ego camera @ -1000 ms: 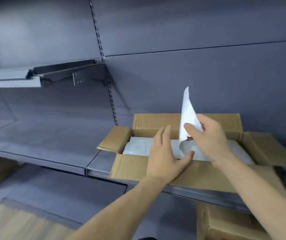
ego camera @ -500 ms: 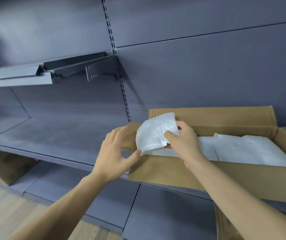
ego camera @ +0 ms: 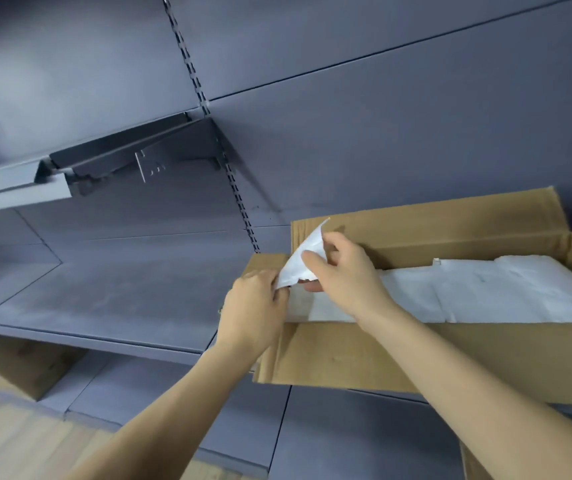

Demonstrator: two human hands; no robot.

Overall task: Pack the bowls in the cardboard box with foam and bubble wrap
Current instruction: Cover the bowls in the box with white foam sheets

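An open cardboard box [ego camera: 398,355] stands on the grey shelf at the right, its flaps folded outward. White foam sheets [ego camera: 506,292] lie flat inside and fill it. Above the box's left end, both hands hold a small white foam sheet [ego camera: 303,259] that stands up in a point. My left hand [ego camera: 255,306] pinches its lower left corner. My right hand [ego camera: 343,275] grips its right side with thumb and fingers. No bowl is visible; whatever lies under the foam is hidden.
The grey metal shelf [ego camera: 104,299] stretches left of the box. A higher shelf on a bracket [ego camera: 132,161] juts out at the upper left. Another cardboard box [ego camera: 18,362] sits below the shelf at the left, and a box corner [ego camera: 485,462] shows at the bottom right.
The view has swung left, so the box now sits further right. My left hand has come up from below the sheet to pinch its corner, and the sheet has been pulled up into a point.
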